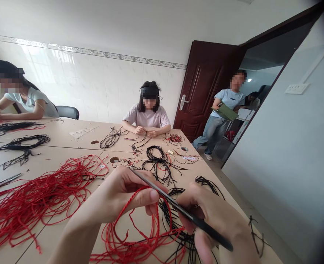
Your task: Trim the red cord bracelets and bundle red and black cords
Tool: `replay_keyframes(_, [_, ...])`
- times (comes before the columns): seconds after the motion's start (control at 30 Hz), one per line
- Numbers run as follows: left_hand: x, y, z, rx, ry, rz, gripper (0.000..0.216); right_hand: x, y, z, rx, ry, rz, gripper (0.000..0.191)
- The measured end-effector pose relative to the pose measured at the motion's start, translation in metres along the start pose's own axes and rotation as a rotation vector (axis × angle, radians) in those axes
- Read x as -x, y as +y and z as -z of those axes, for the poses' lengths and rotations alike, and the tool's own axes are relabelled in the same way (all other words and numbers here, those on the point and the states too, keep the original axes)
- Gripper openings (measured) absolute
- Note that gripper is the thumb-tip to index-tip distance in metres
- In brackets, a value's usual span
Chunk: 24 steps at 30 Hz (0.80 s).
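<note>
Room: from my feed, a white tiled wall (pixel 76 80) runs along the far side, and a dark red door (pixel 206 88) stands open at the right.

People: one seated person (pixel 147 113) faces me across the counter (pixel 57 132) with both hands together, another seated person (pixel 27 102) is at the far left, and a standing person (pixel 228 102) by the door holds a green folder (pixel 224 112).

Counter: a large tangle of red cord (pixel 32 198) fills the left side, a bundle of black cord (pixel 159 165) lies straight ahead, and a thin metal tool (pixel 2 183) rests near the left edge.

Left hand (pixel 126 194): I read the fingers as curled, with the thumb pressed down, pinching a braided red cord (pixel 129 238).

Right hand (pixel 208 216): fingers and thumb close around a slim black tool (pixel 184 211), held much like a pen.

Red cord: it droops from the left hand in a loop, down onto looser black strands (pixel 175 227) on the counter.

Tool line: its long axis runs from lower right to upper left, passing just above the left thumb, so its pointed tip sits beyond the left hand, with the right hand nearer the tool's thick end.
</note>
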<state>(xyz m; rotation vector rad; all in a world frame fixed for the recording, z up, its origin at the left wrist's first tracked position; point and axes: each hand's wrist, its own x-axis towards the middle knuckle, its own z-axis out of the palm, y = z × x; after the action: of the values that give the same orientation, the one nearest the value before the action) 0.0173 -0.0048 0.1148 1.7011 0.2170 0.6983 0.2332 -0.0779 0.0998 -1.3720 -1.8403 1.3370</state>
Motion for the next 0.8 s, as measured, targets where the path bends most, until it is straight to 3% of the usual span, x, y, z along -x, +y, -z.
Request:
replay_keyframes(0.13, [-0.0014, 0.0012, -0.0001, -0.002, 0.013, -0.008, 0.019, -0.0004, -0.0006, -0.0013, 0.008, 0.029, -0.047, 0.074])
replay_keyframes(0.3, [-0.0003, 0.0014, -0.0001, -0.061, 0.023, -0.002, 0.022, -0.0015, -0.0035, 0.0015, 0.028, -0.044, -0.062, 0.074])
replay_keyframes(0.8, [-0.0003, 0.002, 0.0001, -0.025, 0.018, 0.013, 0.017, -0.0006, -0.0006, 0.0031, 0.052, -0.051, -0.017, 0.077])
